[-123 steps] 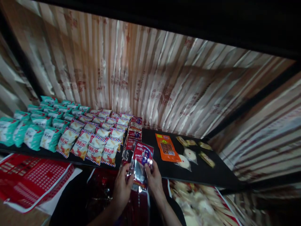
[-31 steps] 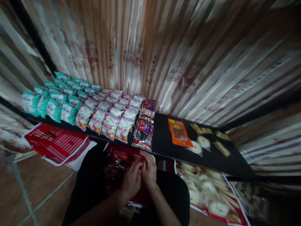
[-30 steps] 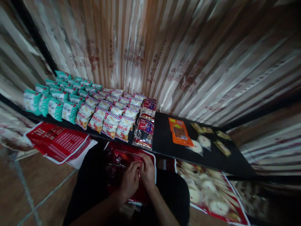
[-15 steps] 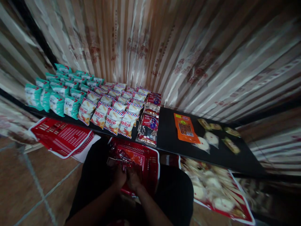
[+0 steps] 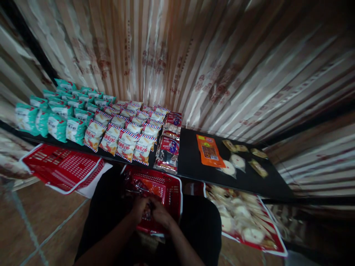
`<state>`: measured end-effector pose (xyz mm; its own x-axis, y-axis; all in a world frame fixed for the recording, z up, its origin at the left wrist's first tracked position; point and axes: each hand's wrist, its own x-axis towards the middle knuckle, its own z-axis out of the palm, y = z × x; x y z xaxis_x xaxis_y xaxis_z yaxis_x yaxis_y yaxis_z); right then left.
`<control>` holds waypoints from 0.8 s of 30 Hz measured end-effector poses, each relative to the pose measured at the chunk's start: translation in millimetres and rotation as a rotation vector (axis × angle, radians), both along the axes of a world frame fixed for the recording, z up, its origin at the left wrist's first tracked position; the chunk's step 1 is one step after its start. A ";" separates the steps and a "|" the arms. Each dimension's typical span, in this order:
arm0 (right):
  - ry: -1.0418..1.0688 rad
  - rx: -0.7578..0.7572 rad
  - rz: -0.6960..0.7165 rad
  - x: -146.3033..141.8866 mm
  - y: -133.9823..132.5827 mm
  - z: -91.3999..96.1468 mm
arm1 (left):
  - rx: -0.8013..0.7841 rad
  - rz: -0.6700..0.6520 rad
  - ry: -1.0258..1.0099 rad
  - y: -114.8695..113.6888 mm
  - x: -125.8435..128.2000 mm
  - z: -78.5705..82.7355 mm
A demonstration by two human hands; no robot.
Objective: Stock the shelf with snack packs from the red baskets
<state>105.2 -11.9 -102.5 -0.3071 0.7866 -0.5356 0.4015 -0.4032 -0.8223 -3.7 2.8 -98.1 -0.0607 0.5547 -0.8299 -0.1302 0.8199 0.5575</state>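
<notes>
Both my hands are close together over a red plastic basket [image 5: 176, 192] between my knees. My left hand [image 5: 139, 207] has its fingers closed on a shiny dark-red plastic packet [image 5: 146, 213]. My right hand [image 5: 161, 215] grips the same packet from the other side, its fingertips partly hidden in the dim light. Beyond the hands, more shiny dark-red packets [image 5: 131, 184] and an orange-red one [image 5: 154, 187] lie in the basket. On the black shelf, just past the basket, are red-and-black packets [image 5: 168, 151] stacked in a short row.
The black shelf [image 5: 191, 166] also bears teal snack bags [image 5: 74, 129], white-and-orange snack bags [image 5: 127, 144], an orange packet [image 5: 210, 152], round white packets [image 5: 237, 162] and small yellowish packets [image 5: 258, 168]. Below stand a red basket [image 5: 63, 162] at left and a filled basket [image 5: 273, 236] at right. Behind hangs a pleated curtain [image 5: 166, 55].
The view has shifted, so the shelf sits further left. My hands have drawn the packet slightly nearer to me, and it now shows below the fingers.
</notes>
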 end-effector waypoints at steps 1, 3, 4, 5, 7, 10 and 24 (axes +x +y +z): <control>0.064 0.001 0.006 5.3 1.4 8.5 | 0.000 0.016 -0.027 2.1 -0.9 8.3; 0.173 0.001 0.034 16.3 2.4 26.7 | 0.011 0.042 -0.081 5.5 -3.1 25.4; 0.202 0.005 0.053 21.2 1.9 35.9 | 0.020 0.053 -0.106 6.8 -4.3 34.2; 0.209 0.024 0.061 25.0 0.8 44.5 | 0.031 0.060 -0.126 7.7 -5.4 43.2; 0.187 0.088 0.054 29.0 -2.8 58.6 | 0.060 0.080 -0.185 9.0 -7.2 61.9; 0.164 0.202 -0.021 26.1 -7.9 69.6 | 0.109 0.153 -0.353 10.9 -8.5 91.2; 0.305 0.345 -0.563 25.3 16.8 116.3 | 0.619 0.156 -0.047 24.3 -25.5 151.6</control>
<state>130.5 4.9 13.8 0.0976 0.9781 -0.1837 -0.0578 -0.1787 -0.9822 -29.2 27.1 53.5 -0.1505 0.9197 -0.3627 -0.2575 0.3177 0.9125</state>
